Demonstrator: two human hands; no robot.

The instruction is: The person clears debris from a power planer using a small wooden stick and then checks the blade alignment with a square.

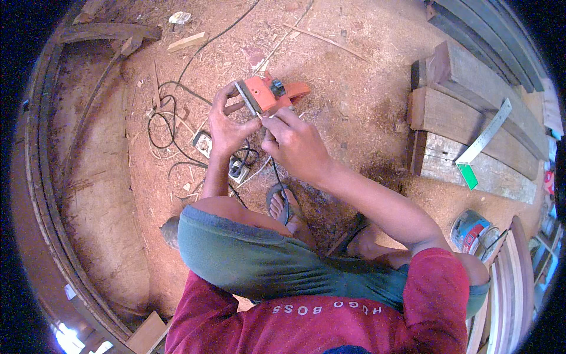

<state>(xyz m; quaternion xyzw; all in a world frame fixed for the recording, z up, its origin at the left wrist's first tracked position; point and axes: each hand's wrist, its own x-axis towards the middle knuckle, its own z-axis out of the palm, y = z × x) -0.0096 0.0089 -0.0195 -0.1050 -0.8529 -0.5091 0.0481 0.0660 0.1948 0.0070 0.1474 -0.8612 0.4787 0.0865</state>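
Observation:
An orange electric power tool, most likely a hand planer, is tipped up above the floor in front of me, its flat metal base toward the left. My left hand grips that base side, fingers curled behind it and thumb along the near end. Bent at the same near corner, my right hand pinches with thumb and forefinger. Whatever small thing sits between those fingertips is too covered to name. A dark cord hangs below the hands.
Wood shavings cover the floor. Beside my left forearm lie a white power strip and tangled cables. Thick timber beams at right carry a try square with a green handle. A paint can stands near my knee; curved wood lies far left.

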